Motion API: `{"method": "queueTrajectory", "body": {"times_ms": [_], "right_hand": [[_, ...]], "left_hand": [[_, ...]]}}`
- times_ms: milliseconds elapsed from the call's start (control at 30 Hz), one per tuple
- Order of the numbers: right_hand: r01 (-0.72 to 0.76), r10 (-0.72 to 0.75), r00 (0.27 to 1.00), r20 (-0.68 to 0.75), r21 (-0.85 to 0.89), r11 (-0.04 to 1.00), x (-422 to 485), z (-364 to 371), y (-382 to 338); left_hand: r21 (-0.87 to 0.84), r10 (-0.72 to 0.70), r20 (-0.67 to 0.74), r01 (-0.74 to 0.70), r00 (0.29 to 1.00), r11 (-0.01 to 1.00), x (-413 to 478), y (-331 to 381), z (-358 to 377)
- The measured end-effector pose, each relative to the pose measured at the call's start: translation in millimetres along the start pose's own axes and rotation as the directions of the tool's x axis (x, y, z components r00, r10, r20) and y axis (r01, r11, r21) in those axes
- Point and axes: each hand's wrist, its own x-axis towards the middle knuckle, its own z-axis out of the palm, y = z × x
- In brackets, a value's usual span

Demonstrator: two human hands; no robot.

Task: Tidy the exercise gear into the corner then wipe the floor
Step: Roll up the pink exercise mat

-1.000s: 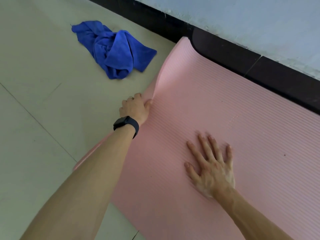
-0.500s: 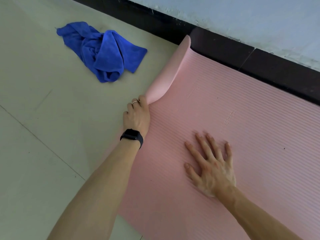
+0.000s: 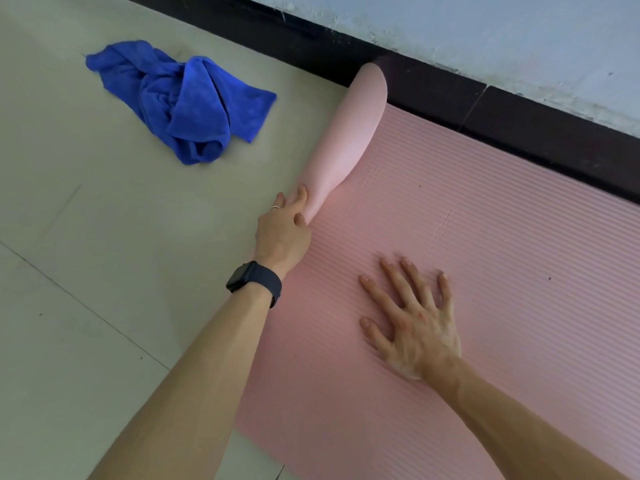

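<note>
A pink ribbed exercise mat (image 3: 485, 237) lies on the floor along the wall. Its left end is curled up and over into a smooth pink fold (image 3: 349, 133). My left hand (image 3: 284, 226), with a dark watch on the wrist, grips the lifted edge at the near end of that fold. My right hand (image 3: 412, 323) lies flat on the mat with fingers spread, pressing it down. A crumpled blue cloth (image 3: 183, 102) lies on the floor to the left of the mat.
The floor (image 3: 104, 237) is pale tile with thin joints, bare to the left and front. A black skirting board (image 3: 519, 109) runs under a light blue wall (image 3: 485, 36) right behind the mat's far edge.
My left hand has lifted the mat's left edge higher and curled it over to the right, so the fold is now larger. The right hand has stayed pressed flat.
</note>
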Motion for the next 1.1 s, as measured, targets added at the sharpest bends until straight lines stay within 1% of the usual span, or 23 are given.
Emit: {"method": "queueTrajectory", "body": {"times_ms": [67,133,200,233,267,333,467,533,600,667,700,767,833,933,967,1000,1033,1100], "right_hand": [[-0.001,0.001,1.0,-0.008,-0.001,1.0,0,1,0],[0.003,-0.003,1.0,-0.014,0.0,1.0,0,2,0],[-0.002,0.002,1.0,-0.02,0.006,1.0,0,2,0],[-0.005,0.006,1.0,-0.023,0.01,1.0,0,2,-1],[-0.006,0.007,1.0,-0.024,0.011,1.0,0,2,-1],[-0.007,0.008,1.0,-0.027,0.012,1.0,-1,2,-1],[-0.01,0.011,1.0,-0.026,0.021,1.0,-1,2,-1],[-0.012,0.012,0.999,-0.03,0.027,1.0,-1,2,-1],[-0.012,0.013,0.999,-0.042,0.028,1.0,-1,2,-1],[-0.009,0.011,0.999,-0.052,0.026,1.0,-1,2,-1],[-0.007,0.008,0.998,-0.054,0.024,1.0,-1,2,-1],[-0.005,0.006,0.998,-0.055,0.022,1.0,-2,3,0],[-0.002,0.004,0.998,-0.064,0.033,0.999,-2,3,0],[0.011,-0.005,0.995,-0.098,0.058,0.998,-2,4,0],[0.009,-0.003,0.995,-0.1,0.063,0.998,-3,4,1],[0.008,-0.002,0.996,-0.091,0.068,0.998,-3,3,2],[0.014,-0.008,0.997,-0.079,0.073,0.997,-4,2,3],[0.028,-0.023,0.998,-0.063,0.086,0.996,-5,-1,4]], "left_hand": [[-0.024,0.024,-0.039,-0.024,0.999,0.999,5,-3,-6],[-0.064,-0.044,-0.088,0.039,0.995,0.997,8,0,-6],[-0.109,-0.134,-0.08,0.125,0.988,0.986,8,9,1],[-0.084,-0.156,-0.069,0.15,0.985,0.985,8,13,5],[-0.023,-0.154,-0.064,0.152,0.986,0.988,7,16,8],[0.061,-0.126,-0.078,0.131,0.989,0.989,5,16,7],[0.043,-0.125,-0.098,0.129,0.987,0.991,-6,0,1],[0.105,-0.064,-0.121,0.077,0.991,0.992,-15,-1,8],[0.233,0.049,-0.123,-0.019,0.991,0.972,-26,0,21],[0.379,0.15,-0.097,-0.103,0.984,0.92,-40,3,41],[0.405,0.16,-0.084,-0.113,0.984,0.907,-47,6,49],[0.402,0.117,-0.056,-0.085,0.992,0.912,-56,17,57],[0.321,0.07,0.03,-0.076,0.997,0.944,-48,19,53],[0.114,0.073,0.171,-0.093,0.983,0.989,-36,14,30],[0.099,0.05,0.215,-0.073,0.975,0.992,-33,15,24],[0.151,0.018,0.245,-0.056,0.969,0.987,-32,17,19],[0.243,-0.012,0.252,-0.052,0.968,0.969,-33,20,18],[0.38,-0.038,0.239,-0.057,0.97,0.923,-42,30,22]]}}
